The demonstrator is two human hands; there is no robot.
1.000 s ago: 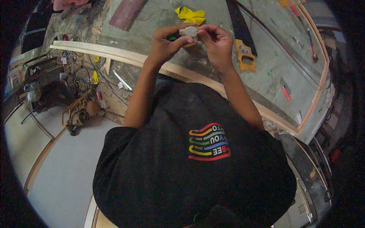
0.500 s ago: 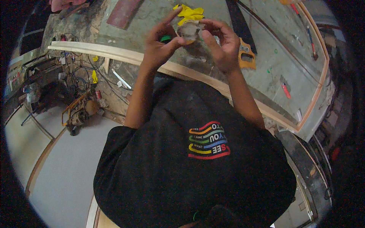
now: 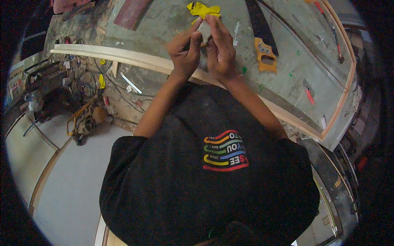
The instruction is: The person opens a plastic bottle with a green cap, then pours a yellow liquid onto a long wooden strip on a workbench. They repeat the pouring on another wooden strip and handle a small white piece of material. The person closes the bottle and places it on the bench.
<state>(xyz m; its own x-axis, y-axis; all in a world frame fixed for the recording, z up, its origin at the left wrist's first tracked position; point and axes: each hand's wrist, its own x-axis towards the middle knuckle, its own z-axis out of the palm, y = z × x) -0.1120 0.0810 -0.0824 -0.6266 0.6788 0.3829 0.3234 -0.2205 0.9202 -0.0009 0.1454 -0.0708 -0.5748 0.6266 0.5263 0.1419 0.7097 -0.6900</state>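
Note:
Both my hands are close together above the workbench (image 3: 230,61), fingers raised on either side of a small pale grey, roundish thing (image 3: 206,31). It looks like a roll of tape, but most of it is covered. My left hand (image 3: 185,51) grips it from the left, thumb upright. From the right, my right hand (image 3: 221,47) presses against it with fingers held together. Just beyond the fingertips lies a crumpled yellow piece (image 3: 204,10) on the bench.
To the right of my hands lies a handsaw (image 3: 266,56) with an orange-yellow handle. A red-handled cutter (image 3: 308,95) and a hammer (image 3: 340,57) are farther right. Long wooden strips (image 3: 135,60) edge the bench. A yellow-framed machine (image 3: 87,119) and cables are at lower left.
My hands have come together; the right moved left and the left slightly right, closing over the pale roundish thing. Less of it shows now.

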